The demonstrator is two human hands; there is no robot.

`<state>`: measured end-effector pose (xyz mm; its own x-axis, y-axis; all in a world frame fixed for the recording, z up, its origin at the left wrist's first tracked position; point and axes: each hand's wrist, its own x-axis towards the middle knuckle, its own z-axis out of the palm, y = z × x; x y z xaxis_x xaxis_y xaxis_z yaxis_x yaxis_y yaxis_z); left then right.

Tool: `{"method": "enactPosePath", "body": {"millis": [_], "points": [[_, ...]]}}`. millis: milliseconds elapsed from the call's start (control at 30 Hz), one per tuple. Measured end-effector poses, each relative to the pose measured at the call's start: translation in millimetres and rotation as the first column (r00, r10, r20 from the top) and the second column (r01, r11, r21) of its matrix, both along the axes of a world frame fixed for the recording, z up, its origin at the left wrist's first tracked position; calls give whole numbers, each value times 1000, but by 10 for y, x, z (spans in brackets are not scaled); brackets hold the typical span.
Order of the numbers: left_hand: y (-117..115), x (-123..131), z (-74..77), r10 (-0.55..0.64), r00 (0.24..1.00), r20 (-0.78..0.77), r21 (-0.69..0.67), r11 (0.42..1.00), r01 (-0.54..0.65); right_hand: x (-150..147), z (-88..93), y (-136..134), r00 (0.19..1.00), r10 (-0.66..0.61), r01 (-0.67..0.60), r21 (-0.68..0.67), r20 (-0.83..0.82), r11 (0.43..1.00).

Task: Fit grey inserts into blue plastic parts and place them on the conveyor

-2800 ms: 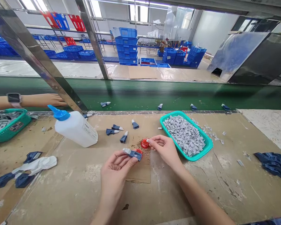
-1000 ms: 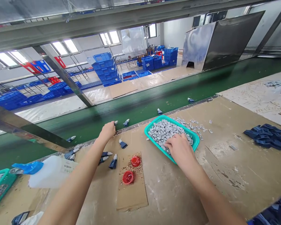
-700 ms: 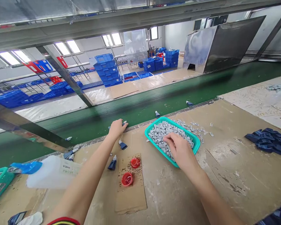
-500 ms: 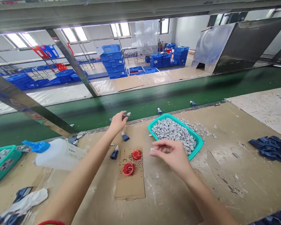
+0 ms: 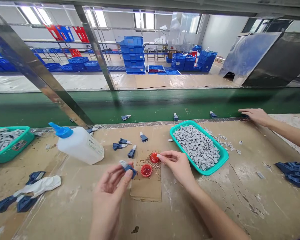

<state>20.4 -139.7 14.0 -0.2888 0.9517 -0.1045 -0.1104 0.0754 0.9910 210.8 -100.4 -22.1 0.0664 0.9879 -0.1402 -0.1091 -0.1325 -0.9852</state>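
My left hand point(image 5: 113, 183) is closed on a dark blue plastic part point(image 5: 132, 169) with a pale grey end, left of the red caps. Between the fingertips of my right hand point(image 5: 176, 166) is a small pale grey piece point(image 5: 159, 155), at the upper red cap point(image 5: 154, 157); whether they touch I cannot tell. A second red cap point(image 5: 146, 170), wet inside, lies nearer me on a strip of cardboard point(image 5: 146, 191). Several blue parts with pale ends, one of them a loose blue part point(image 5: 132, 151), lie behind the caps.
A green basket point(image 5: 223, 156) of grey pieces stands right of my right hand. On the left are a white squeeze bottle point(image 5: 81, 146) and another green basket point(image 5: 8, 158). Another person's hand point(image 5: 256, 115) reaches to the edge of the green belt point(image 5: 152, 103), which carries several blue parts.
My left hand has come back from the belt towards me, holding a blue part. My right hand has moved its grey piece to the upper red cap. Another person's hand has appeared at right.
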Motion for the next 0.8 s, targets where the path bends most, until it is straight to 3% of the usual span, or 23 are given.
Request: {"method": "enactPosePath", "body": {"millis": [133,367,600,800], "points": [[-55,203,-36,-70,992,108,-29,997,74,-16,-29,6,999,1,0,-21,35,1000],[-11,385,-74,-91,973,211,-63,992,107,-22,-38,47,999,8,-7,-33,41,999],[38,471,-101,-65,967,246,-8,998,69,-10,-67,57,1000,3,-2,-42,5,999],[112,433,-116,31,951,309,-24,999,-25,1,-27,55,1000,11,-10,-71,16,997]]}}
